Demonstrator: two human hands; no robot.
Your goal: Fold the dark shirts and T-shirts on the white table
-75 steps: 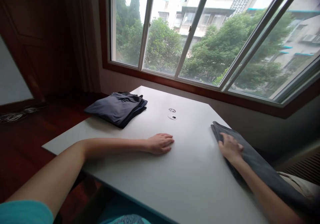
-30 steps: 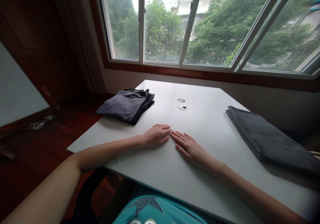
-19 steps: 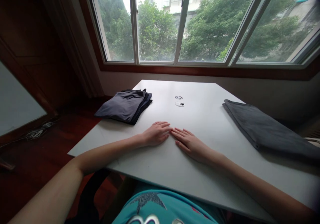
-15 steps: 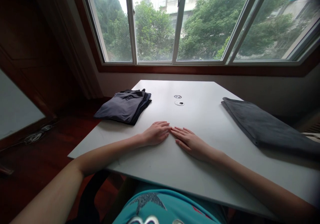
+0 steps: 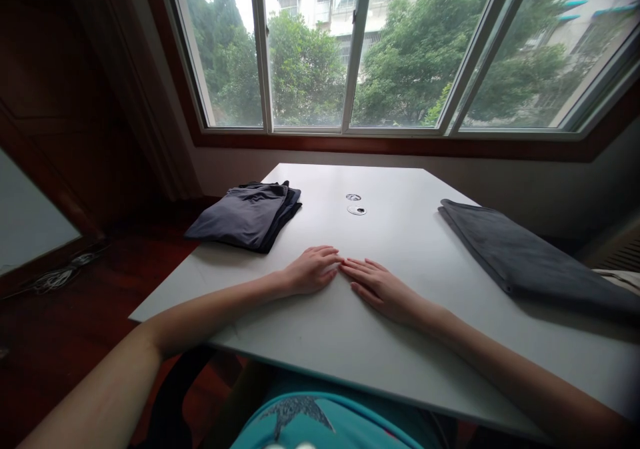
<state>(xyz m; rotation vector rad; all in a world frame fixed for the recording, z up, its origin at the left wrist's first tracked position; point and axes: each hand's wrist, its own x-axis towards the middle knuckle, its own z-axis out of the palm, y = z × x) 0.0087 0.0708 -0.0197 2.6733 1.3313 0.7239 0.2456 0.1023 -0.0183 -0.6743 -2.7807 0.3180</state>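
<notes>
My left hand [image 5: 311, 270] rests palm down on the white table [image 5: 320, 342], its fingers stretched to the right and slightly bent. Opposite it, my right hand [image 5: 380, 290] lies flat with fingers extended to the left. The fingertips of both hands meet near the middle, and neither hand holds anything. A stack of folded dark clothes [image 5: 245, 217], grey on top with navy and black beneath, sits beyond my left hand. To the right of my right hand lies a folded dark grey cloth or garment [image 5: 530, 259]; its kind I cannot make out.
Two round grommets [image 5: 357, 210] are set in the tabletop beyond my hands. A wide window [image 5: 345, 132] spans the wall behind the table. White cables [image 5: 60, 277] lie on the reddish floor at left. The table's near edge runs close to my body.
The camera view has shifted slightly. My hands stay in the same place with fingertips touching, and the clothes have not moved on the table.
</notes>
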